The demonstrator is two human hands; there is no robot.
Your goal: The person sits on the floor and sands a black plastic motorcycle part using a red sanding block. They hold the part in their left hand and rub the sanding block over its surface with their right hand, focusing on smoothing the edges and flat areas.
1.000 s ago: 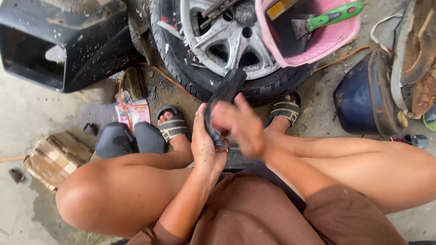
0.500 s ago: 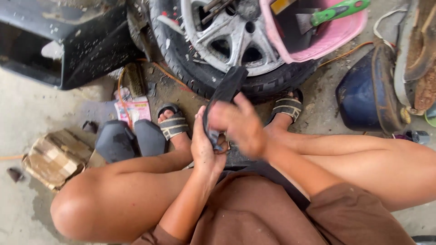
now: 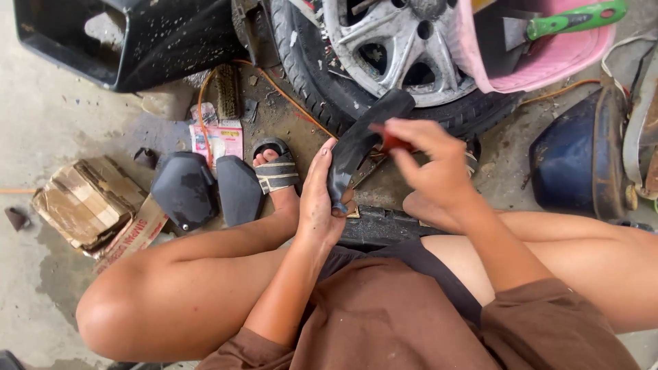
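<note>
Nearest the camera, brown shorts and two bare knees fill the lower frame, and they hide the ground directly under the person. The left hand is seen edge-on, so its palm and most fingers are hidden; the fingers that show curl around the lower end of a black rubber strip, gripping it. The right hand has its fingers pinched closed on a small red object, mostly covered by the fingertips, so its kind is hard to make out; it presses against the strip's upper part. The right foot is almost entirely hidden behind that hand.

The strip sits between the knees, held up in front of the tyre. It is dark, matt and curved, wider at the top, narrowing where the left hand wraps it.

Below the hands lies a black ribbed slab, partly covered by the legs. The left foot wears a striped sandal. Just beside it are two dark plastic covers, then a crushed cardboard piece and a pink printed packet.

Farther off, a tyre with a silver alloy wheel is cut off at the top edge. A pink tub holding a green-handled tool overlaps it. A black plastic panel lies at upper left, a dark blue helmet-like shell at right.
</note>
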